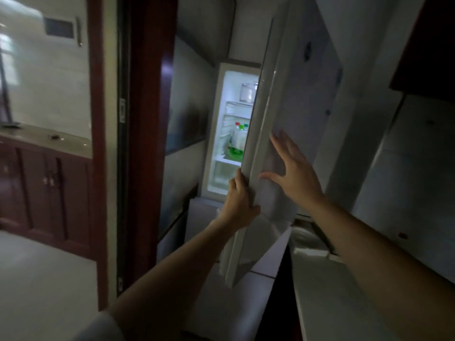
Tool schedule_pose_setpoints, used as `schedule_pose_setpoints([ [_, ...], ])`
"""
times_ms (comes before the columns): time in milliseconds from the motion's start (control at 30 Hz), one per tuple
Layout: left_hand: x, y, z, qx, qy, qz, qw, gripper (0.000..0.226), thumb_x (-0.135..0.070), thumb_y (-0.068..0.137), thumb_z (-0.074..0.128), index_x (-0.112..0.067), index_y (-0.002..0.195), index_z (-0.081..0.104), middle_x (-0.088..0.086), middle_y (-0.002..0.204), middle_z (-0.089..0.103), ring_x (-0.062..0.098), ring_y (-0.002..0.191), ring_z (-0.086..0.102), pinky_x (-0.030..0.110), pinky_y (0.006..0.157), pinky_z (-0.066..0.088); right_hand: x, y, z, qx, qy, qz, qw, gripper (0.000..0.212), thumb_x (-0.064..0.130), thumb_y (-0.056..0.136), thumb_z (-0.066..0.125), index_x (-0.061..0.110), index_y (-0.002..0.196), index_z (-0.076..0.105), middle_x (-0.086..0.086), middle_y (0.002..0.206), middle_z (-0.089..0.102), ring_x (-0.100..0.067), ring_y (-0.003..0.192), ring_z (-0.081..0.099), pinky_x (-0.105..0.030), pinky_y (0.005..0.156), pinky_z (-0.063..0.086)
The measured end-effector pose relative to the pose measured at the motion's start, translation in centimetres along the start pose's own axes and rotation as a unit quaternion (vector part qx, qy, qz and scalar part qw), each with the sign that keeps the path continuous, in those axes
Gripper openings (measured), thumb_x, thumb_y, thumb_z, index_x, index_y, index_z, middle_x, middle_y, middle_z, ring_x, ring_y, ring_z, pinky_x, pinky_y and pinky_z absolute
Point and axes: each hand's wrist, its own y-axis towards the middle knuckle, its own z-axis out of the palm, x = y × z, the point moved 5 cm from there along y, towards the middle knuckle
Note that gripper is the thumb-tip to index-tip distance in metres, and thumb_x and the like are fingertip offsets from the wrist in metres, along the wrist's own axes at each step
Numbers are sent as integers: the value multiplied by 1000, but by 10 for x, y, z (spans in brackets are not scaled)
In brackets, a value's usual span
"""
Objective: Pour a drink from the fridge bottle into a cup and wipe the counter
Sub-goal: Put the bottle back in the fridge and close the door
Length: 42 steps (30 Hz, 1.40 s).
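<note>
Clear plastic bottles with red and green caps [238, 134] stand on a middle shelf inside the lit white fridge [232, 81], half hidden behind its tall white door [295, 94]. The left hand [240, 200] curls round the door's edge. The right hand [293, 173] lies flat on its outer face, fingers spread. A pale tabletop [332, 303] runs along the lower right.
</note>
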Motion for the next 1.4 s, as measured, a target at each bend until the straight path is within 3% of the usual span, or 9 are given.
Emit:
schedule_pose_setpoints([
  [100,31,24,-24,34,10,-7,999,115,-12,78,78,2,152,-9,20,155,17,33,142,25,24,106,26,22,41,18,-20,-135,-127,983,88,48,77,74,28,152,33,-10,162,19,-31,144,31,-46,108,41],
  [200,60,49,-39,68,26,-12,997,114,-16,83,75,3,150,-15,21,159,8,33,147,17,29,112,21,26,78,38,-3,-203,-186,961,83,41,77,77,29,149,38,-10,162,19,-37,144,29,-53,108,39],
  [500,126,105,-56,57,3,-41,998,109,-15,88,69,-8,151,-21,14,162,-3,30,149,10,37,118,17,24,136,114,52,-223,-197,953,92,52,77,74,34,153,25,-7,165,3,-36,149,12,-52,117,22],
  [700,165,140,-58,-45,43,-75,995,83,3,91,55,-1,152,-1,23,152,25,36,137,38,44,110,39,18,185,177,30,-220,-213,952,97,49,71,80,36,152,29,-6,165,7,-39,148,15,-54,114,25],
  [767,171,152,-56,-73,66,-77,992,80,-2,93,55,-3,152,1,23,150,27,36,133,42,44,107,44,11,201,199,14,-217,-217,952,95,50,70,80,37,151,32,-4,164,10,-40,147,17,-55,114,24],
  [900,181,183,-47,-112,64,-134,982,107,-35,88,69,-7,152,-12,18,154,18,37,138,33,46,108,40,-9,226,241,21,-198,-224,954,93,50,77,74,39,153,22,-4,165,8,-38,149,10,-56,118,11],
  [1067,202,226,-37,-172,46,-174,968,131,-48,70,82,-18,152,-15,10,156,16,31,140,28,48,109,39,-37,254,283,16,-200,-248,948,99,53,76,74,35,155,18,-5,165,6,-36,150,6,-56,119,5],
  [1200,239,261,-27,-187,29,-217,958,133,-66,47,79,-30,152,6,5,141,36,21,127,45,37,95,51,-54,273,314,-6,-221,-257,941,95,56,77,71,33,155,20,-5,165,7,-34,151,6,-55,120,3],
  [1400,263,301,-22,-190,99,-132,968,144,-56,54,87,-6,153,-6,17,151,26,34,134,37,44,104,44,-75,298,348,-7,-270,-235,934,94,60,74,69,34,153,25,-7,163,15,-37,149,14,-58,119,9],
])
